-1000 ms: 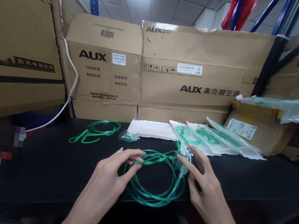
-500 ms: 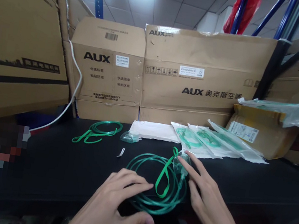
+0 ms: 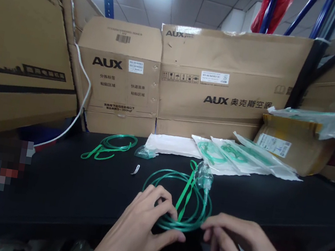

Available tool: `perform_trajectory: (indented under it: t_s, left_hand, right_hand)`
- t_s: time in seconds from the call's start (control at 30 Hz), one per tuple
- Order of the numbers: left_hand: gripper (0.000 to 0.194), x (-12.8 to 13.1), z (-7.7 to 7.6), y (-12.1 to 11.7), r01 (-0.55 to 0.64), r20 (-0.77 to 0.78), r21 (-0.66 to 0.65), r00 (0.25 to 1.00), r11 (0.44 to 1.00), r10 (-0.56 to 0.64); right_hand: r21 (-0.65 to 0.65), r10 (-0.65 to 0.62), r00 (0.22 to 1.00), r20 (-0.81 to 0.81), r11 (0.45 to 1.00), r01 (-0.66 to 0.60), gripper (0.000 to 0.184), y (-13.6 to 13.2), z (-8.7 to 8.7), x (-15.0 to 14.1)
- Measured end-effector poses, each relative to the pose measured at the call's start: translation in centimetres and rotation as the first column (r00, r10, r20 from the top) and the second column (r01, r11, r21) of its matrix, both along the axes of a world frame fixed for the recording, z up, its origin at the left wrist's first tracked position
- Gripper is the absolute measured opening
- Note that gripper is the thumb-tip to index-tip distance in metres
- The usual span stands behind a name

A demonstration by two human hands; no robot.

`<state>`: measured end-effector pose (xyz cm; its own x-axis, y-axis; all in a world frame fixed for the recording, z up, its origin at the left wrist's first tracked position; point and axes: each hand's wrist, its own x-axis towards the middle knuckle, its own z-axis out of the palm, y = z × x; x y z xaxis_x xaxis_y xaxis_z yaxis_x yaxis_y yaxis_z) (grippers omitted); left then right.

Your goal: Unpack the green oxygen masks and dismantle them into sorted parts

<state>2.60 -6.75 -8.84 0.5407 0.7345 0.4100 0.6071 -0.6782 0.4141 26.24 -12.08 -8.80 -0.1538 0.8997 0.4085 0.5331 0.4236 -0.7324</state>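
A coil of green tubing (image 3: 165, 172) lies on the black table in front of me. At its upper right sits a clear mask (image 3: 203, 173), joined to the tubing by a green connector. A bright green elastic strap (image 3: 187, 187) runs down from the mask across the coil. My left hand (image 3: 149, 219) holds the near left part of the coil, strands between thumb and fingers. Beside the coil's near right edge, my right hand (image 3: 229, 237) has loosely curled fingers, its index fingertip at the tubing. I see nothing held in it.
Farther back are another green coil (image 3: 119, 141), a second clear mask (image 3: 145, 152) and a small white strip (image 3: 136, 169). White packets (image 3: 222, 154) of green tubing lie at the back right by a cardboard box (image 3: 302, 150). Large cartons (image 3: 216, 95) wall the rear.
My right hand has come away from the mask, moving down to the coil's near right edge. My left hand has shifted right and closed around the tubing. The strap now hangs straighter.
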Motion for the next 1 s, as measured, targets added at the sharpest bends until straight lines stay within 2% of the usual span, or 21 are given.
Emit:
perform_trajectory:
  t_s: [0.1,0.2,0.27,0.37,0.53,0.67,0.77,0.83,0.9,0.93,1.0]
  left_hand:
    - [0.022,0.4,-0.4,0.2,-0.006,0.101,0.006,0.995,1.000,0.005]
    - [0.022,0.8,-0.8,0.3,0.002,0.188,0.028,0.982,1.000,-0.007]
    - [0.022,1.1,-1.0,0.2,0.018,0.234,0.060,0.972,0.998,-0.032]
    - [0.023,1.6,-1.1,0.0,0.044,0.287,0.098,0.955,0.994,-0.071]
    - [0.013,2.4,-1.0,-0.5,0.111,0.296,0.091,0.946,0.990,-0.133]
    - [0.010,2.5,-0.9,-0.7,0.111,0.291,0.095,0.947,0.989,-0.134]
    - [0.012,2.3,-0.9,-0.6,0.102,0.285,0.115,0.950,0.988,-0.131]
    - [0.020,1.7,-0.9,-0.6,0.048,0.292,0.164,0.952,0.985,-0.095]
    - [0.023,0.8,-0.8,-0.7,-0.091,0.357,0.194,0.934,0.977,0.016]
    - [0.018,0.3,-0.8,-0.8,-0.181,0.409,0.178,0.908,0.967,0.094]
    - [0.013,-0.7,-0.7,-1.3,-0.299,0.494,0.041,0.836,0.953,0.241]
  right_hand:
    - [-0.262,0.103,0.993,-0.066,0.958,-0.117,0.033,0.3,-0.7,-1.4]
    - [-0.409,0.132,0.945,-0.298,0.877,-0.252,0.047,1.1,-1.2,-2.5]
    - [-0.400,0.111,0.874,-0.474,0.857,-0.326,0.053,1.6,-1.3,-2.9]
    - [-0.357,0.038,0.774,-0.633,0.872,-0.334,0.052,1.9,-1.4,-3.2]
    - [-0.350,-0.075,0.694,-0.716,0.898,-0.265,0.060,1.8,-1.3,-3.9]
    - [-0.338,-0.095,0.653,-0.752,0.906,-0.257,0.053,2.1,-1.5,-4.6]
    - [-0.311,-0.106,0.573,-0.812,0.911,-0.272,0.044,2.4,-1.7,-5.0]
    - [-0.285,-0.115,0.512,-0.852,0.920,-0.268,0.041,2.6,-1.9,-5.1]
    - [-0.248,-0.115,0.462,-0.879,0.939,-0.237,0.040,2.8,-2.1,-5.0]
    - [-0.224,-0.111,0.439,-0.892,0.950,-0.215,0.039,3.0,-2.1,-4.9]
    - [-0.171,-0.094,0.391,-0.916,0.971,-0.166,0.036,3.2,-2.2,-4.7]
